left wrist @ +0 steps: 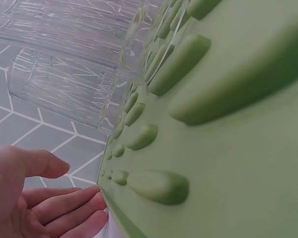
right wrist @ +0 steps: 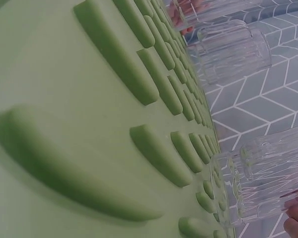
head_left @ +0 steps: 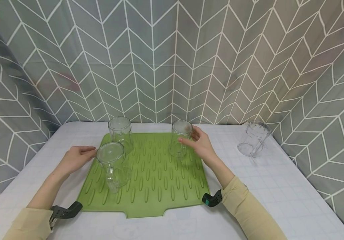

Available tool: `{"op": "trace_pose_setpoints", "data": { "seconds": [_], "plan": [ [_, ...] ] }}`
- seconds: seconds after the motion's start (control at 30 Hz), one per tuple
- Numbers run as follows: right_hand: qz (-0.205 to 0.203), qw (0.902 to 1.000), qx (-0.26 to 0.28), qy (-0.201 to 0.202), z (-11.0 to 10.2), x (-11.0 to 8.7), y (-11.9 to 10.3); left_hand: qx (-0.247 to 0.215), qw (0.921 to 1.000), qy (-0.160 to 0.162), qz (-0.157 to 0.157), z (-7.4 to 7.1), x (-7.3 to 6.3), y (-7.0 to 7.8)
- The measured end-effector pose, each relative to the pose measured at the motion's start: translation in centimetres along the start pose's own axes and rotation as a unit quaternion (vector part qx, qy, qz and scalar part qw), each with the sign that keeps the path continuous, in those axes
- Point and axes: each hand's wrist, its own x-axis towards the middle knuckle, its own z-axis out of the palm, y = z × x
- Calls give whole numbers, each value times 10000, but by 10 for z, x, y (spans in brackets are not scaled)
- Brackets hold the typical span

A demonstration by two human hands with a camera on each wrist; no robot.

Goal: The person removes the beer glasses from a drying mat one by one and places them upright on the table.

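Note:
My right hand (head_left: 202,145) grips a clear glass mug (head_left: 178,150) at the back right of a green ridged mat (head_left: 147,190), thumb on the near side and fingers behind. In the right wrist view, its fingers (right wrist: 297,218) are at the mug's end away from the mat. Beside the mat's left edge is my left hand (head_left: 77,159), its fingers loosely extended and holding nothing. Its fingertips (left wrist: 97,218) overlap the mat's edge in the left wrist view. Nearest to that hand stands a glass mug (head_left: 116,173) at the mat's left, with another glass mug (head_left: 122,135) behind it.
A further glass mug (head_left: 253,140) stands on the white-covered table (head_left: 274,186), right of the mat. Grey curtains (head_left: 165,60) with white zigzag lines enclose the table's back and sides. A tab projects from the mat's front edge.

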Motion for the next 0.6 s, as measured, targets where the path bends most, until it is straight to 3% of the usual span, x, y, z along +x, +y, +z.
{"op": "trace_pose_setpoints", "data": {
  "seconds": [0.2,0.6],
  "plan": [
    [-96,9999,52,64,-1,10,19,-13,10000,6,-9,0,0,0],
    [-91,9999,9,110,0,7,12,-27,10000,13,6,0,0,-1]
  ]
}}
